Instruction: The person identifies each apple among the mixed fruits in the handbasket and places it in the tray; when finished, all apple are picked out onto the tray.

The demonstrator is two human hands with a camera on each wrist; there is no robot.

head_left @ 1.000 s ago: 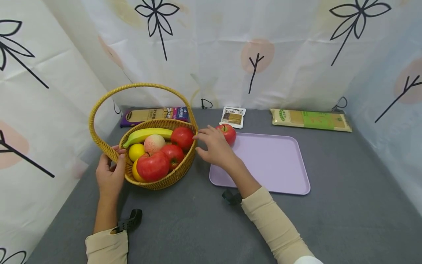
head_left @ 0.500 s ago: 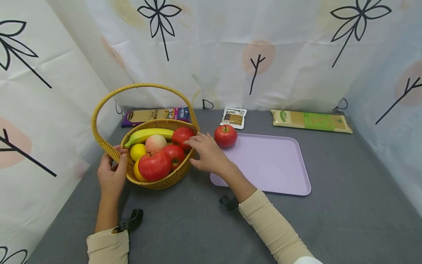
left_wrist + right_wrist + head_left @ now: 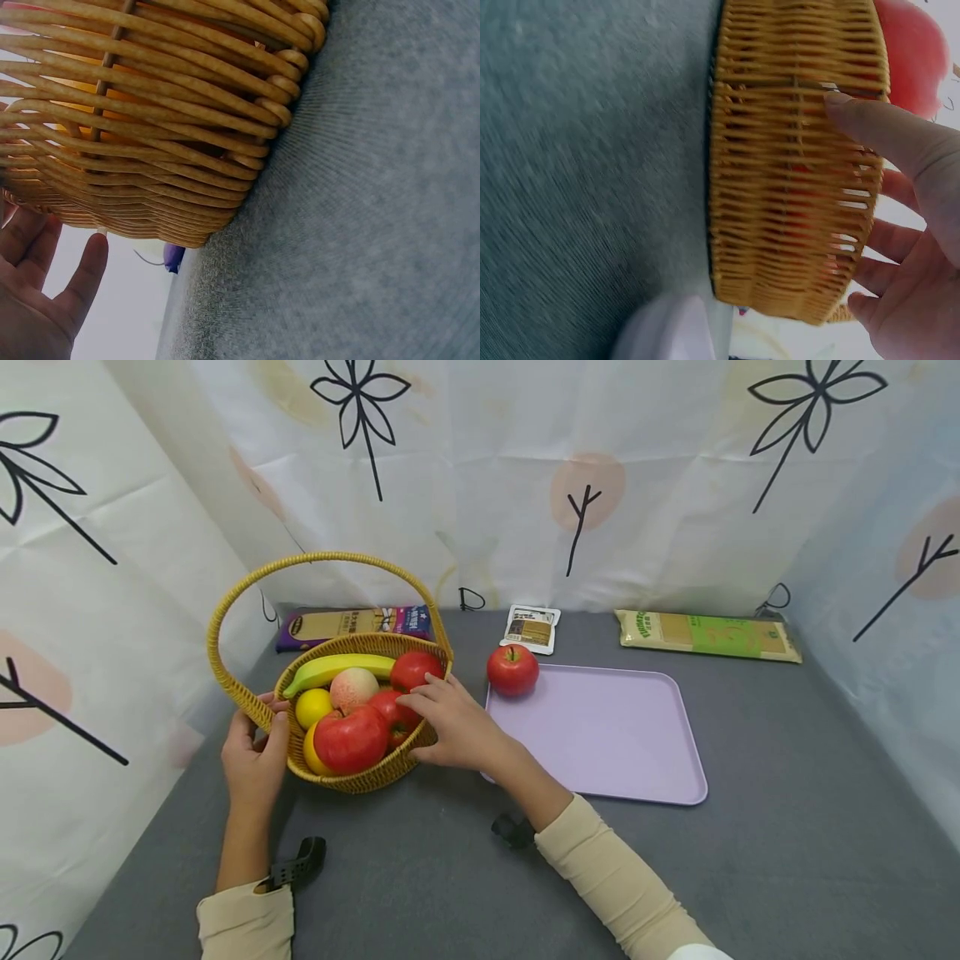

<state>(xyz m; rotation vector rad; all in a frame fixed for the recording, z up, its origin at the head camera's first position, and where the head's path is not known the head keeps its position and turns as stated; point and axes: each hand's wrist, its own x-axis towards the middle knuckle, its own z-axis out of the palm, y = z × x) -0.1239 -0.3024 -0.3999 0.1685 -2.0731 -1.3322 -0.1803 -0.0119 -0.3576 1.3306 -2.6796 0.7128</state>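
Note:
A wicker basket with a tall handle holds a banana, a peach, yellow fruits including a lemon, and several red apples, the largest apple at the front. My left hand grips the basket's left side at the handle's foot, thumb outside. Over the right rim reaches my right hand, fingers loosely extended beside the red apples inside. In the right wrist view, the thumb of my right hand overlaps the outer wicker wall, while the other fingers pass behind the rim.
A lilac tray lies right of the basket, with one red apple at its far left corner. Along the back are a purple noodle pack, a small white sachet and a green-and-yellow pack. Patterned curtains enclose the table.
My right hand has moved left and slightly nearer, from beside the apple on the tray to over the basket's right rim. My left hand has kept its hold on the basket.

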